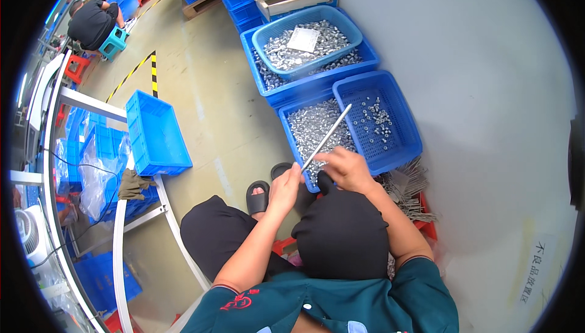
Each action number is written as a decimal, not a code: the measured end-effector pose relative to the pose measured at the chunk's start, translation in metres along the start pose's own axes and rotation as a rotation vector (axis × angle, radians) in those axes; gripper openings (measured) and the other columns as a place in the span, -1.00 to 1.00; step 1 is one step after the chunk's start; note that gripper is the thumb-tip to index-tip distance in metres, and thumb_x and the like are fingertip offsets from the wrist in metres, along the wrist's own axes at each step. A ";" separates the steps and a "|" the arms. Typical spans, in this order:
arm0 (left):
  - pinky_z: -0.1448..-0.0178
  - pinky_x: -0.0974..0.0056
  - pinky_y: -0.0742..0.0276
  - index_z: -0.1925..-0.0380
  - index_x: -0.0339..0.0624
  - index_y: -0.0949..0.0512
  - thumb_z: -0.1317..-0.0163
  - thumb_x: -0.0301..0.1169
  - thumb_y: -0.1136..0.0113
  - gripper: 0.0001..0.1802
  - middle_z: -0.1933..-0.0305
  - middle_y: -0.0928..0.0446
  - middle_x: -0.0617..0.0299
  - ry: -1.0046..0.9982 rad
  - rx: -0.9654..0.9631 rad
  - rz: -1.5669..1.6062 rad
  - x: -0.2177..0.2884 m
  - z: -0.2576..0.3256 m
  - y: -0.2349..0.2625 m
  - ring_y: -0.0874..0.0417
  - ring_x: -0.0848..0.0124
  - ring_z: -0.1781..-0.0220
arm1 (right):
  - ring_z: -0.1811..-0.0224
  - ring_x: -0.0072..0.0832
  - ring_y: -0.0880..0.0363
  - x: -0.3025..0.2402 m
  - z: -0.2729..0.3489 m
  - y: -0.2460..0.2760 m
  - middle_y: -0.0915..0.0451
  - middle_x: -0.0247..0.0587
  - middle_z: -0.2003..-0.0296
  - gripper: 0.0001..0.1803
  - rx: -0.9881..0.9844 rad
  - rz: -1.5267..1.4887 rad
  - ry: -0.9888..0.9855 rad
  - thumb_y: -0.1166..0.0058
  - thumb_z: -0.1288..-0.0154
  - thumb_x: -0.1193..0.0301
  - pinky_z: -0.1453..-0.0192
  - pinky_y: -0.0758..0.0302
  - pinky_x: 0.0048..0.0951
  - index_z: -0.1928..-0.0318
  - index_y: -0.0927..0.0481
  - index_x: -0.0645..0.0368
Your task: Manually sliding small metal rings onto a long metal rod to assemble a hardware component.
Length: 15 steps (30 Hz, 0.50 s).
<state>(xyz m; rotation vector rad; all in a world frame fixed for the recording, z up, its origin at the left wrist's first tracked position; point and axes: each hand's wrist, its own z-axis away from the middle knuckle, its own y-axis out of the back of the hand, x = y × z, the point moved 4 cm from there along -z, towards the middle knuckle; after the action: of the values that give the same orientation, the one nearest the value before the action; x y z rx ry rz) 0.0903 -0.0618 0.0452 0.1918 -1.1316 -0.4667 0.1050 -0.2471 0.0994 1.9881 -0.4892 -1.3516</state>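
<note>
1. Silver metal rod [329, 130] sits in your left hand [285, 188], which is closed around its near end; the free end slants up and right, above the blue bin [283, 124] and across the edge of the perforated basket [400, 162].

2. Your right hand [346, 167] is curled, its fingers just beside the rod's lower stretch. Whether they touch the rod or pinch something small, this view cannot tell.

3. The step in hand appears to be fingerwork along that rod, so grip the near end firmly; a loose hold would probably let the long free end swing.

4. Work with both hands above the bin's small metal parts [309, 121], so that anything you drop likely lands among them.

5. Mind the tip: it overlaps the basket in view, and a careless dip could catch its rim.

6. Give your right elbow room from the thin metal pieces [409, 191] beside your right knee [341, 232].
</note>
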 end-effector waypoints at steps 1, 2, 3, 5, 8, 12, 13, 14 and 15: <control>0.19 0.17 -0.39 0.42 -0.28 -0.52 -0.32 0.10 0.30 -0.36 0.48 -0.51 0.01 -0.005 -0.010 -0.001 0.001 -0.005 -0.007 -0.55 0.14 0.33 | 0.44 -0.27 -0.54 -0.002 0.002 -0.007 -0.48 -0.29 0.42 -0.59 -0.071 -0.003 0.085 -0.12 0.01 0.49 0.41 -0.47 -0.31 0.10 -0.56 -0.20; 0.16 0.15 -0.39 0.37 -0.29 -0.52 -0.32 0.10 0.29 -0.36 0.43 -0.53 -0.03 -0.052 -0.010 0.014 0.008 -0.009 -0.014 -0.56 0.10 0.28 | 0.45 -0.26 -0.54 -0.005 0.002 -0.010 -0.47 -0.30 0.43 -0.57 -0.096 0.015 0.124 -0.11 0.03 0.49 0.42 -0.47 -0.31 0.08 -0.56 -0.20; 0.14 0.13 -0.39 0.31 -0.31 -0.52 -0.32 0.10 0.29 -0.36 0.38 -0.54 -0.08 -0.097 -0.011 0.030 0.014 -0.012 -0.018 -0.57 0.05 0.23 | 0.46 -0.26 -0.54 -0.007 0.002 -0.013 -0.47 -0.30 0.45 -0.54 -0.122 0.032 0.163 -0.11 0.05 0.49 0.43 -0.47 -0.30 0.06 -0.55 -0.20; 0.07 0.08 -0.39 0.20 -0.31 -0.48 -0.30 0.10 0.26 -0.37 0.31 -0.55 -0.16 -0.056 -0.089 0.040 0.021 -0.011 -0.026 -0.55 -0.04 0.14 | 0.46 -0.24 -0.54 0.001 0.005 -0.014 -0.48 -0.31 0.46 -0.58 -0.062 0.064 0.161 -0.08 0.05 0.49 0.44 -0.47 -0.30 0.09 -0.56 -0.13; 0.05 0.05 -0.39 0.15 -0.31 -0.45 -0.29 0.09 0.22 -0.39 0.30 -0.54 -0.20 -0.123 -0.013 -0.044 0.029 -0.008 -0.033 -0.54 -0.07 0.11 | 0.48 -0.25 -0.55 0.015 0.009 -0.017 -0.50 -0.29 0.51 -0.72 0.000 0.183 0.129 -0.04 0.04 0.50 0.46 -0.46 -0.28 0.23 -0.57 0.01; 0.08 0.02 -0.40 0.17 -0.31 -0.44 -0.27 0.01 0.13 -0.47 0.35 -0.55 -0.19 -0.100 -0.008 -0.190 0.019 -0.002 -0.034 -0.55 -0.09 0.16 | 0.47 -0.24 -0.56 0.029 0.018 -0.018 -0.51 -0.26 0.53 -0.74 0.117 0.209 0.082 -0.02 0.03 0.53 0.47 -0.47 -0.29 0.27 -0.59 0.00; 0.11 0.01 -0.41 0.21 -0.29 -0.45 -0.26 -0.03 0.09 -0.52 0.37 -0.55 -0.17 -0.090 -0.007 -0.239 0.015 -0.001 -0.033 -0.56 -0.09 0.18 | 0.46 -0.24 -0.57 0.037 0.017 -0.014 -0.53 -0.24 0.52 -0.74 0.150 0.222 0.028 -0.02 0.03 0.54 0.46 -0.48 -0.28 0.27 -0.59 0.00; 0.11 0.01 -0.41 0.21 -0.29 -0.45 -0.26 -0.03 0.09 -0.52 0.37 -0.55 -0.17 -0.087 -0.007 -0.245 0.010 0.002 -0.030 -0.56 -0.09 0.18 | 0.46 -0.24 -0.57 0.046 0.015 -0.009 -0.54 -0.22 0.51 -0.74 0.183 0.235 -0.024 -0.01 0.03 0.55 0.45 -0.48 -0.28 0.27 -0.59 0.01; 0.13 0.02 -0.41 0.24 -0.27 -0.47 -0.24 -0.06 0.06 -0.56 0.40 -0.56 -0.14 -0.068 -0.039 -0.247 0.005 0.006 -0.030 -0.56 -0.08 0.21 | 0.44 -0.23 -0.58 0.059 0.016 -0.003 -0.56 -0.19 0.49 -0.74 0.199 0.240 -0.054 0.00 0.00 0.56 0.42 -0.50 -0.27 0.27 -0.59 -0.01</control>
<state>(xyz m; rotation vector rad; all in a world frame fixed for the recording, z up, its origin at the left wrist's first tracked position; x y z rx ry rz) 0.0787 -0.0898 0.0407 0.2846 -1.1700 -0.7183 0.1135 -0.2875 0.0544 1.9781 -0.8878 -1.2484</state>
